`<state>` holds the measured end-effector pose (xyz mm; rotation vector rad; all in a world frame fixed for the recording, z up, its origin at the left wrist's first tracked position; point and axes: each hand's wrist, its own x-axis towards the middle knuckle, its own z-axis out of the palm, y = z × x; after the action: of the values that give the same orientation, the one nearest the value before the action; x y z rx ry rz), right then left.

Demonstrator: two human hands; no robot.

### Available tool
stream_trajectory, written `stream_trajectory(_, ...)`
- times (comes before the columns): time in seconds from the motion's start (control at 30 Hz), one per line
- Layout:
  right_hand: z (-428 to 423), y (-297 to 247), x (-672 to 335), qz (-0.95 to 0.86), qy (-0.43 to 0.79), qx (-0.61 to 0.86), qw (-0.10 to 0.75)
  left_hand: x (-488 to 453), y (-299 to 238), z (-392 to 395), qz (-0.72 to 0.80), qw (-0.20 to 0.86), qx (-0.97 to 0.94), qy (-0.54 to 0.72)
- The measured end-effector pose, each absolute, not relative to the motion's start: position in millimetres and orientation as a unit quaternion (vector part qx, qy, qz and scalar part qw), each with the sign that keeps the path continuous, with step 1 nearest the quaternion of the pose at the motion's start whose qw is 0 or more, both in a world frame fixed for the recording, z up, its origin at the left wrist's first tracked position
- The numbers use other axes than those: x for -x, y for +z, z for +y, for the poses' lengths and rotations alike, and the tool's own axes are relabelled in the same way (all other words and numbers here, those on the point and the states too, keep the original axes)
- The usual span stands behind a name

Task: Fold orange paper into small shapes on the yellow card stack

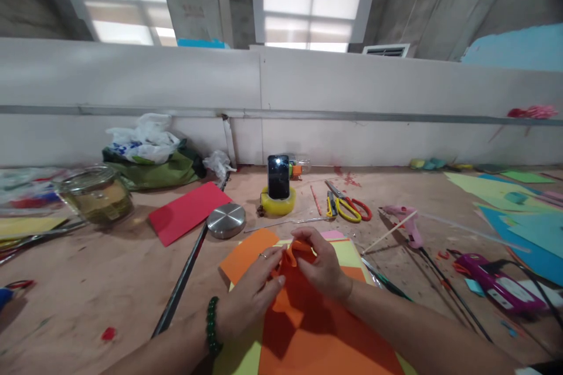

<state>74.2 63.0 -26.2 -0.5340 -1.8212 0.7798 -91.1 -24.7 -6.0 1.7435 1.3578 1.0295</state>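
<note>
My right hand [323, 266] pinches a small curled piece of orange paper [303, 246] between thumb and fingers. From the other side my left hand [253, 287] holds the lower left end of the same piece with its fingertips. Below both hands lies a large orange paper sheet [328, 343], with my hands' shadows on it. Pale yellow paper [240, 348] shows under that sheet. Another orange paper piece [250, 249], rounded at one end, lies just beyond my left hand. My fingers hide part of the curled paper.
A round metal lid [226, 221] and red paper [189, 212] lie left. Ahead, a phone [278, 177] stands in a yellow holder [278, 204], near scissors [345, 205]. At right are a pink glue gun [409, 225], a purple device [501, 284] and coloured sheets. A glass jar [97, 196] stands far left.
</note>
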Motion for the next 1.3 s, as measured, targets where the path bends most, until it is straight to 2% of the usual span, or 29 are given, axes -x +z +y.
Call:
stream_trajectory(0.23, 63, -24, -75, -0.772, 0.348, 0.217, 0.485, 88, 6, -17, 0.51, 0.419, -0.625, 0.417)
stream_trajectory(0.43, 59, -24, -76, -0.797, 0.354, 0.203, 0.446, 83, 6, -16, 0.523, 0.376, -0.642, 0.417)
stream_trajectory(0.6, 61, -25, -76, -0.762, 0.377, 0.219, 0.479, 89, 1, -12, 0.56, 0.362, -0.582, 0.466)
stream_trajectory(0.8, 61, -24, -75, -0.733, 0.417, 0.213, 0.493, 93, -1, -8, 0.551, 0.42, -0.483, 0.536)
stream_trajectory(1.0, 68, -23, -74, -0.683, 0.415, 0.268, 0.537, 94, 1, -7, 0.544, 0.503, -0.429, 0.517)
stream_trajectory(1.3, 74, -22, -75, -0.647, 0.463, 0.276, 0.539, 96, 1, -4, 0.555, 0.354, -0.517, 0.547)
